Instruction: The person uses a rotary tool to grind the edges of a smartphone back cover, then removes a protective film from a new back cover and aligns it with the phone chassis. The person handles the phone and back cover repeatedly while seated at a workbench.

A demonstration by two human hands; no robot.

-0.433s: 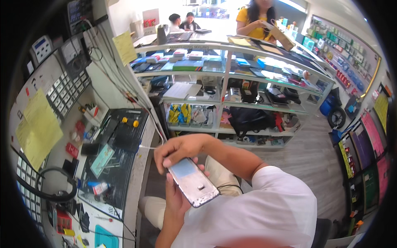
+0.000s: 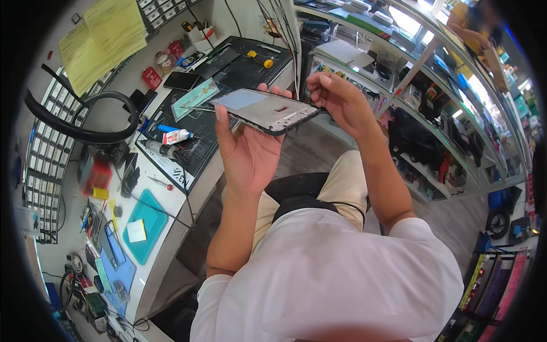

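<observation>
A phone frame with a silver-grey inner face, a pale blue rectangle at one end and a black rim rests tilted on my left hand. My left thumb grips its near edge, and the fingertips show past the far edge. Just off the frame's right end is my right hand, raised with the fingers loosely bent and apart. Nothing shows in it. Whether a right fingertip touches the frame's corner, I cannot tell.
On my left, a workbench with a black mat bears a phone, a yellow-handled tool, a white bottle and a teal mat. A black ring-shaped arm overhangs it. Glass shelves stand ahead; a person is beyond.
My view has swung left and down toward the bench. My right hand has moved off the frame's far left end to its right end. The frame is now tilted flatter on my left hand.
</observation>
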